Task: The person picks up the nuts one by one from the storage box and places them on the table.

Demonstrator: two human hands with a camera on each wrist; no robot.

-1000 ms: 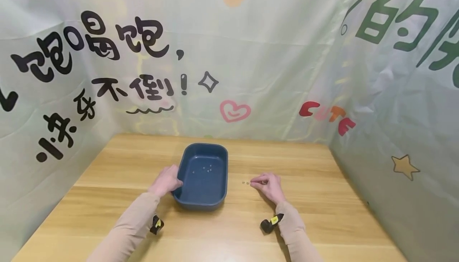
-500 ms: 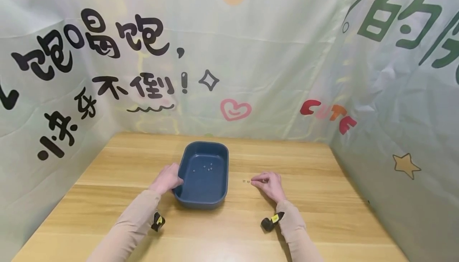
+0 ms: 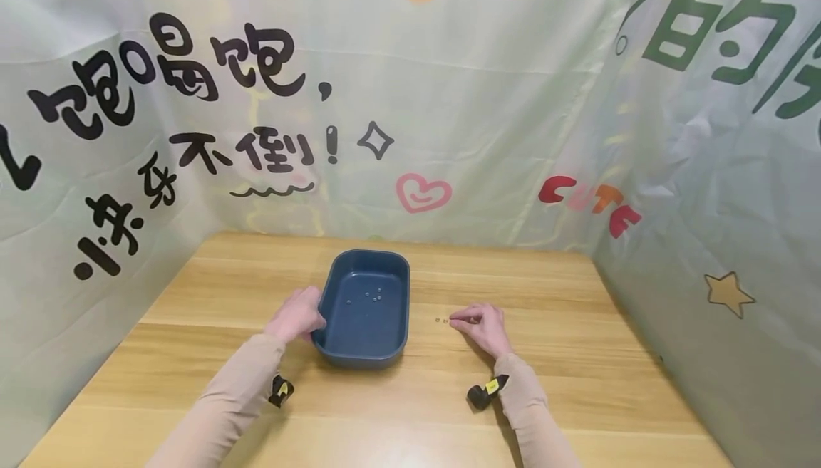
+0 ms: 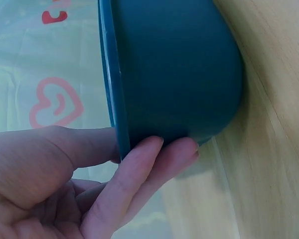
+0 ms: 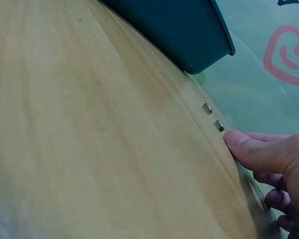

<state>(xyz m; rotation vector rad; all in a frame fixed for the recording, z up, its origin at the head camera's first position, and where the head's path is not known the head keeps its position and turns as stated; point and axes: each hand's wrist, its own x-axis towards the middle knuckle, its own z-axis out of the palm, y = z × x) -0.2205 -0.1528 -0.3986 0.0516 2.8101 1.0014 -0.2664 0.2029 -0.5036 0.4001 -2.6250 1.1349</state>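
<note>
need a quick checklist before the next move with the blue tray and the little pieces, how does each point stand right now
1. Blue tray upright, open side up: ok.
2. Left hand holding the tray's rim, thumb inside and fingers outside: ok.
3. Two small loose pieces in sight on the table, between tray and right hand: ok.
4. A piece pinched in the right hand: cannot tell; its thumb covers the spot.
5. All pieces in the tray: not ok; five tiny pieces show inside, but two lie outside.
</note>
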